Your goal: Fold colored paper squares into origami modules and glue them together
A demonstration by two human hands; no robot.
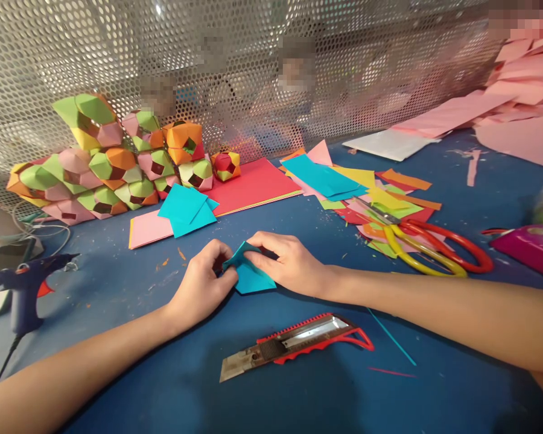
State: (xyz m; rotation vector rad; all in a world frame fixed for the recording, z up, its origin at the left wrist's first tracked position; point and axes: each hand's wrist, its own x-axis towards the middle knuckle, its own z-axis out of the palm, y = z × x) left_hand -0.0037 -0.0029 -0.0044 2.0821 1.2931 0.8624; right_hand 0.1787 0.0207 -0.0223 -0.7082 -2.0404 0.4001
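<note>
On one blue table (122,274), left hand (203,282) and right hand (292,262) pinch one turquoise paper (254,278) near one knife (285,346).

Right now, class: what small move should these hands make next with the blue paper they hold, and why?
Probably press the bend in the held blue paper flatter: the left hand pinches its left corner, the right hand has its thumb over the upper part, and the paper looks bent up between them.

No legible text, labels, brands, numbers or signs anywhere in view
</note>
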